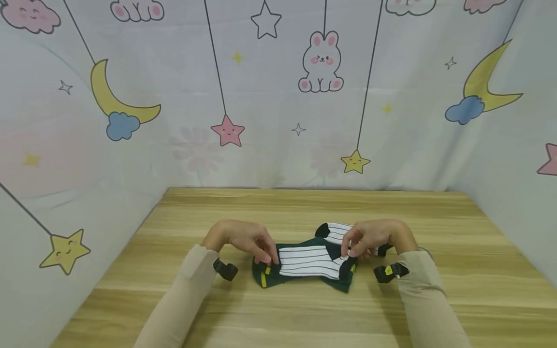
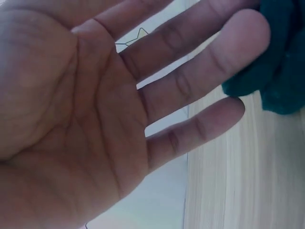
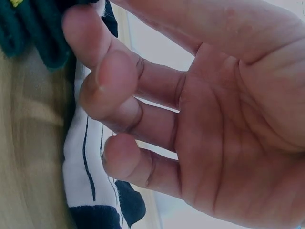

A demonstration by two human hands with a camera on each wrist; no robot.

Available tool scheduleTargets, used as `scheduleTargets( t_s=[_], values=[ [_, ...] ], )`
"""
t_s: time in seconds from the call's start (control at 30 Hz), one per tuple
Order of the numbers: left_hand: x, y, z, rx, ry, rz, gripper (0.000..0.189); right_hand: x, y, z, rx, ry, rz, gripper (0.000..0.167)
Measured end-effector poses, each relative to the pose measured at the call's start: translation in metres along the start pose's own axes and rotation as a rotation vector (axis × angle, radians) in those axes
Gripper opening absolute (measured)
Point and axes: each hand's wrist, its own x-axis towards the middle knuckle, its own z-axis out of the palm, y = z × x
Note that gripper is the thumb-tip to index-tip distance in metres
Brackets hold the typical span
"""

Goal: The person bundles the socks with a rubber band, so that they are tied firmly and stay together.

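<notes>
A white sock (image 1: 302, 261) with thin dark stripes and black ends lies flat on a dark green sock (image 1: 271, 279) with yellow marks. At its left end, my left hand (image 1: 248, 239) pinches the black cuff between thumb and forefinger. The other fingers (image 2: 190, 86) are nearly straight in the left wrist view, near the green fabric (image 2: 281, 71). My right hand (image 1: 374, 237) pinches the white sock's other end, by the black heel and toe. In the right wrist view its fingers (image 3: 121, 152) are bent; the exact pinch point is hidden.
Behind my right hand lies another striped white sock (image 1: 337, 232) with black ends, partly covered by the hand. All this rests on a wood-grain table (image 1: 217, 208). A printed curtain (image 1: 270, 96) hangs behind the table and along its sides.
</notes>
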Motion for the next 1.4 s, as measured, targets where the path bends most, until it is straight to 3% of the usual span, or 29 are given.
scheduleTargets(
  t_s=[0.47,0.6,0.87,1.4],
  values=[
    [0.002,0.001,0.000,0.085,0.018,-0.109,0.019,0.005,0.001,0.000,0.000,-0.036,0.008,0.014],
    [0.002,0.005,0.000,0.096,0.024,-0.108,0.020,0.003,0.000,0.000,-0.005,-0.033,0.024,0.014],
    [0.006,0.011,0.001,0.223,0.099,-0.096,0.019,0.005,0.004,-0.002,-0.016,-0.039,-0.006,0.013],
    [0.020,0.010,-0.007,0.266,0.158,-0.042,0.020,-0.004,0.007,-0.008,0.002,-0.002,-0.103,0.016]
  ],
)
